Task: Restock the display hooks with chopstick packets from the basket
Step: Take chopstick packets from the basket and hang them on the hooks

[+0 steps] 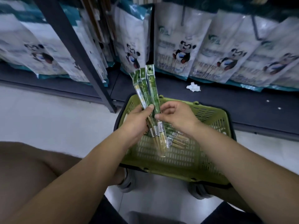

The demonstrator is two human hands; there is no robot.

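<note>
A fan of three long green chopstick packets (146,84) stands upright above the green plastic basket (208,165) on the floor. My left hand (137,122) grips the fan near its lower half, thumb across the front. My right hand (176,117) pinches the rightmost packet with thumb and fingers. More chopstick packets (176,139) lie in the basket under my right wrist. No display hooks are plainly visible.
White panda-printed bags (176,50) fill the low dark shelf ahead. A dark metal shelf post (84,62) slants down to the floor left of the basket. A crumpled white paper (193,86) lies on the shelf base. My knee (32,172) is at the lower left.
</note>
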